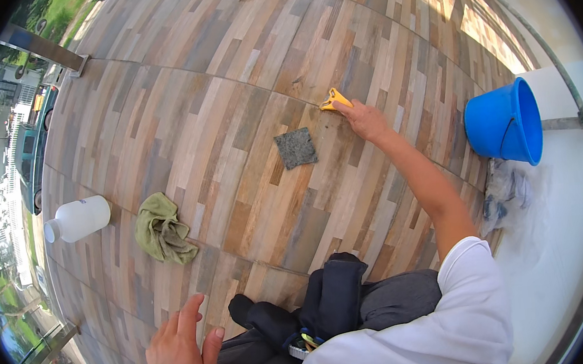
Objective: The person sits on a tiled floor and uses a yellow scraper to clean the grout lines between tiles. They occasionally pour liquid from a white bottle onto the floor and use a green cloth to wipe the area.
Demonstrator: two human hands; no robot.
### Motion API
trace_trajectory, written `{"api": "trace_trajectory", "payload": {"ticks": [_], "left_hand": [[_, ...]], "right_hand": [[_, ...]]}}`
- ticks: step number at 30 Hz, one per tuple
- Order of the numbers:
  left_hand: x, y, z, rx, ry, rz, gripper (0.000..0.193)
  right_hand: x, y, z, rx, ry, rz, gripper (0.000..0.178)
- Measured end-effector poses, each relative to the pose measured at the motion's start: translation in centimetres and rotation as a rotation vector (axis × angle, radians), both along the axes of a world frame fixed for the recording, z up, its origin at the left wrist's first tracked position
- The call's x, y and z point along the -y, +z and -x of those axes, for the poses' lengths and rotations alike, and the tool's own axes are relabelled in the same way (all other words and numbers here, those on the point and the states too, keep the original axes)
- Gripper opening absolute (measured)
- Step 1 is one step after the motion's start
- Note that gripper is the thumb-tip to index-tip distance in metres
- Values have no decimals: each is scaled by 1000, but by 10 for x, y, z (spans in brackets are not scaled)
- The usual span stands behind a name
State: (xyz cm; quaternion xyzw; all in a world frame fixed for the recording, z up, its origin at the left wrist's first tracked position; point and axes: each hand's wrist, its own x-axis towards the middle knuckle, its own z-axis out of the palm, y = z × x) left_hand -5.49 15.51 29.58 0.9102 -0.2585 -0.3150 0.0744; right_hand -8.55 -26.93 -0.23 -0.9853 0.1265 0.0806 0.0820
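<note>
Out ahead of me, my right hand grips a small yellow scraper, its far end down at the tiled floor close to a grout line. A square grey-green scouring pad lies flat on the tiles, left of and nearer than that hand, apart from it. My left hand is low at the left with its fingers spread and nothing in it. The crumpled green cloth is the thing nearest to it, lying on the floor farther out.
A white plastic bottle with a cap is at the left. At the right, a blue bucket stands near the white wall, with crumpled clear plastic beside it. Metal posts edge the floor on the left.
</note>
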Motion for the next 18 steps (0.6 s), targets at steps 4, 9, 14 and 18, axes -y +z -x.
{"api": "trace_trajectory", "payload": {"ticks": [4, 9, 14, 18], "left_hand": [[-4, -5, 2, 219, -69, -50, 40], [-4, -9, -9, 54, -12, -55, 40], [6, -29, -14, -57, -155, 39, 42], [-13, -30, -17, -98, -48, 31, 41]], "right_hand": [[7, -5, -1, -38, 12, -15, 42], [1, 15, 12, -128, -38, -7, 40], [-14, 0, -33, -42, 8, -7, 43], [-11, 9, -29, -159, -37, 2, 40]]}}
